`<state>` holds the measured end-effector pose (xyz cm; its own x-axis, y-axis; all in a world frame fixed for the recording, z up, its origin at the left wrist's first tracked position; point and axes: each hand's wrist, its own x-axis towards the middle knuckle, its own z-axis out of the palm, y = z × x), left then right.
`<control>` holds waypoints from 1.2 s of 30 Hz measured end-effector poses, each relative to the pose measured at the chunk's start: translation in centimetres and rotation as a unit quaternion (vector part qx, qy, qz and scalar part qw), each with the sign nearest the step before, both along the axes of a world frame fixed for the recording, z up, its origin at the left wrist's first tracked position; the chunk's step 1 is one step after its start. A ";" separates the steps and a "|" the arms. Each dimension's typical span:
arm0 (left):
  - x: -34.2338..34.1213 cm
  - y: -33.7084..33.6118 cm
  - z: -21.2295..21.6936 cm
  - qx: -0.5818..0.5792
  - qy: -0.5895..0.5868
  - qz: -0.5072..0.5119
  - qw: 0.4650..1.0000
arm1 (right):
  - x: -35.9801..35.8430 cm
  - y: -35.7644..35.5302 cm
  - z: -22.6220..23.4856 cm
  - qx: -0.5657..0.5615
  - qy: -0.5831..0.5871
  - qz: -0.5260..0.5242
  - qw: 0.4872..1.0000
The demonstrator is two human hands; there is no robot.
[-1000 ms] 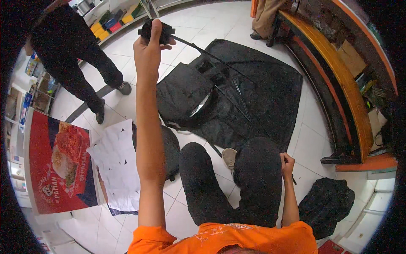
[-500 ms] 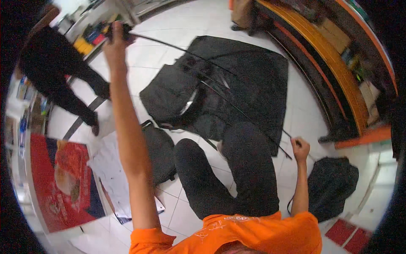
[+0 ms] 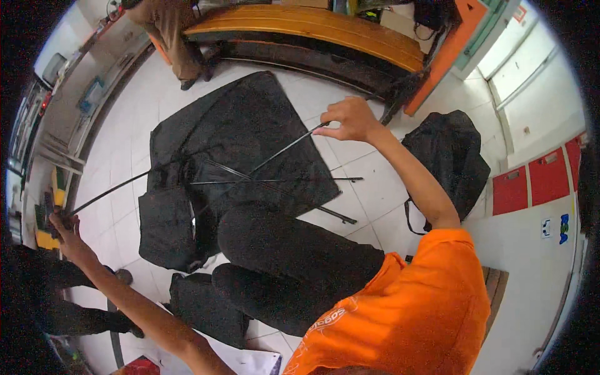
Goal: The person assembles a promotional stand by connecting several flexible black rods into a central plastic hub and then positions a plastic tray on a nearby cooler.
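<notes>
White-tiled floor (image 3: 122, 147) underfoot, wooden bench (image 3: 312, 25) across the far side, black fabric sheet (image 3: 250, 119) spread before it. Holds a dark fitting (image 3: 49, 209) in the left grip (image 3: 66, 231), curled closed, with a thin black rod (image 3: 112, 190) slanting away toward the sheet. Has the end of a second rod (image 3: 287, 146) in the right grip (image 3: 351, 120), closed to a narrow pinch, past the sheet's edge. Against half a second ago, shows the bench along the top of view instead of down the right, and the right grip farther from the right knee (image 3: 240, 231).
</notes>
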<state>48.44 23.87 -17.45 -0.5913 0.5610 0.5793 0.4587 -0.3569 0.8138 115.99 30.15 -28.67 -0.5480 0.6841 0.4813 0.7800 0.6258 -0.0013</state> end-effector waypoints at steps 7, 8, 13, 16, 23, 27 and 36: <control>0.3 -1.3 0.3 -0.056 0.016 0.020 0.998 | -2.3 0.2 1.4 0.033 -0.037 0.052 0.997; -0.5 -1.3 0.0 -0.055 0.016 0.021 0.998 | -2.6 0.2 1.6 0.029 -0.046 0.059 0.997; -3.7 -1.2 -1.3 -0.029 0.093 -0.010 0.995 | -3.6 0.6 2.3 0.036 -0.076 0.080 0.993; -3.7 -1.3 -1.9 -0.042 0.126 0.020 0.991 | -4.1 0.3 3.3 0.013 -0.105 0.083 0.991; -2.2 -1.9 -1.0 -0.009 -0.029 0.003 1.000 | -5.6 -0.3 6.3 -0.048 -0.179 0.054 0.981; -0.3 -0.1 -2.1 0.009 0.022 -0.030 0.999 | -4.4 -0.1 6.7 -0.057 -0.193 0.049 0.978; 4.4 0.7 1.5 0.031 -0.025 0.035 0.999 | -8.1 1.5 16.1 -0.076 -0.308 0.096 0.943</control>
